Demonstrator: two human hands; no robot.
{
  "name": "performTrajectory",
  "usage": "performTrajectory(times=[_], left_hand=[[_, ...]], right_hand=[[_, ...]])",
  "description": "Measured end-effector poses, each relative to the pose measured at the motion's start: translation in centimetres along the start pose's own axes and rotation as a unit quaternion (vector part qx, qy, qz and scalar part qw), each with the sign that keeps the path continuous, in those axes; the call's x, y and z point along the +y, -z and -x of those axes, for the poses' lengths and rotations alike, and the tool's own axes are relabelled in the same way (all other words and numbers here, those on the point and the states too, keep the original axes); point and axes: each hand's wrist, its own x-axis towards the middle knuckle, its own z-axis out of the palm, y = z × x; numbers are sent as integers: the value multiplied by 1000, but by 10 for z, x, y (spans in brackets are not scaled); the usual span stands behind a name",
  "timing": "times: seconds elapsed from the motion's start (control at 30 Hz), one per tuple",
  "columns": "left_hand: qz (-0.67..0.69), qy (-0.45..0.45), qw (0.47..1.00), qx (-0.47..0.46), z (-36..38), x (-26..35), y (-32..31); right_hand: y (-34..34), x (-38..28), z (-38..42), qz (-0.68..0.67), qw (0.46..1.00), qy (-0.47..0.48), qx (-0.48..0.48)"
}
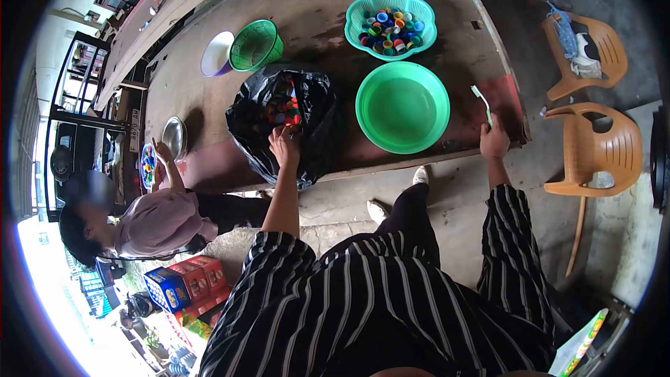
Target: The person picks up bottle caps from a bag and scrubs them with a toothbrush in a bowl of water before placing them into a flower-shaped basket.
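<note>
My left hand [284,145] is at the mouth of a black plastic bag [244,108], its fingers drawn together against the red and orange bottle caps [285,108] inside. Whatever sits between those fingers is too small to make out. In my right hand [495,141] is a white and green toothbrush [483,101], bristles up, held beside the table's right end. Between my hands stands a green basin [403,141] that seems to hold water. Behind it, a turquoise plastic basket [356,10] contains many coloured bottle caps [392,31].
A green mesh basket [256,45] and a white-purple bucket [217,54] stand toward the back left of the table [314,17]. Another person [157,220] at the left handles caps near a metal bowl [174,138]. Orange chairs [593,150] are at the right, drink crates [188,283] lower left.
</note>
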Motion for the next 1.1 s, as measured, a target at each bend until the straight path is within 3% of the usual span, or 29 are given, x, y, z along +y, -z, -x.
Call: performTrajectory(times=[0.13, 0.23, 0.43, 0.5, 0.57, 0.67, 0.73, 0.83, 0.87, 1.1], left_hand=[[111, -26, 993, 39, -12, -15, 4], [194, 49, 978, 56, -16, -13, 14], [222, 69, 971, 49, -18, -30, -1], [103, 7, 990, 95, -12, -35, -10], [105, 47, 992, 57, -10, -42, -17], [124, 53, 989, 59, -3, -32, -13], [226, 102, 968, 33, 0, -24, -8], [199, 83, 974, 72, -1, -34, -16], [170, 39, 977, 125, -2, -37, -20], [184, 63, 967, 167, 1, -18, -14]], right_hand=[[0, -1, 1, 11, 1000, 4, -7], [0, -3, 2, 29, 1000, -1, -12], [3, -4, 1, 55, 998, -8, -41], [3, -6, 1, 38, 998, -16, -39], [1, -6, 0, 37, 999, -9, -21], [4, -8, 0, 42, 999, -10, -26], [5, -7, -1, 35, 999, -7, -38], [7, -10, 0, 33, 999, 9, -31], [9, -10, 0, 32, 998, -3, -54], [8, -9, 0, 30, 997, -9, -66]])
